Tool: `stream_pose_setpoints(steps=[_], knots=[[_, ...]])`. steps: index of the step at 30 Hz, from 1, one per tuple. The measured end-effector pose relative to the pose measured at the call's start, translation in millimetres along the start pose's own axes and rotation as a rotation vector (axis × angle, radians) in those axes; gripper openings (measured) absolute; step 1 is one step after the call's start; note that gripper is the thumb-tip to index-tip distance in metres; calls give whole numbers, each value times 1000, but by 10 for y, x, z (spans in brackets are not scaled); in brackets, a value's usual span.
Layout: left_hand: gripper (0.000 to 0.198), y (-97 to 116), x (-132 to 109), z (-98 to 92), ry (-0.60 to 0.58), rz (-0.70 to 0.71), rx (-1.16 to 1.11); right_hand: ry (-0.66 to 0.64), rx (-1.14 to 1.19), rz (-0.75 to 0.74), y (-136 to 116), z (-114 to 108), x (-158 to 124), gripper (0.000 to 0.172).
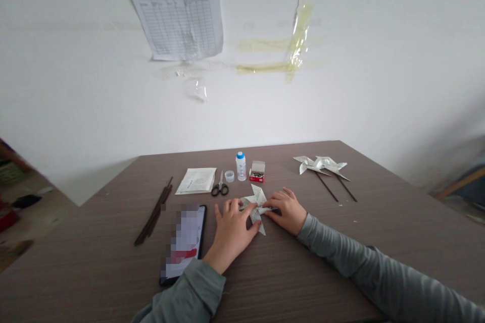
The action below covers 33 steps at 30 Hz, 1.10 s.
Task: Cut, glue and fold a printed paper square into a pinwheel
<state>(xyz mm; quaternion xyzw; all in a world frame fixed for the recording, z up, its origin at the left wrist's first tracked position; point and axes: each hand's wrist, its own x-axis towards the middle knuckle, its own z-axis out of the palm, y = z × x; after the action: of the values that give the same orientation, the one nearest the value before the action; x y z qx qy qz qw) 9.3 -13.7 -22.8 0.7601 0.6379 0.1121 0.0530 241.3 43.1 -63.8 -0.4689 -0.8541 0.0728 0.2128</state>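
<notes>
A pinwheel folded from printed paper (258, 194) lies flat on the brown table, with its blades spread between my two hands. My left hand (233, 224) grips it from the left, index finger near the centre and thumb on the lower blade. From the right, the fingertips of my right hand (290, 212) pinch the paper close to the middle. The fingers partly hide the left and right blades. Just beyond stand a white bottle with a blue cap (241, 167) and an open red box (257, 172) of small metal pieces.
Black-handled scissors (220, 188), a small clear cup (229, 176) and printed paper (196, 180) lie behind my left hand. Dark sticks (154, 214) and a phone (189, 237) are at left. Two pinwheels on sticks (333, 166) lie at right, near the wall (250, 116).
</notes>
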Motion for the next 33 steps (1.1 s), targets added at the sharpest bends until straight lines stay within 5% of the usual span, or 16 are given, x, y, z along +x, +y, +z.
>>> stream_pose_setpoints(steps=[17,33], knots=[[48,48,-10,-142,-71,-6,11,-7,12,0,36,28,14,26],[54,-40,-6,70,50,33,4,-52,53,-5,50,-7,23,27]])
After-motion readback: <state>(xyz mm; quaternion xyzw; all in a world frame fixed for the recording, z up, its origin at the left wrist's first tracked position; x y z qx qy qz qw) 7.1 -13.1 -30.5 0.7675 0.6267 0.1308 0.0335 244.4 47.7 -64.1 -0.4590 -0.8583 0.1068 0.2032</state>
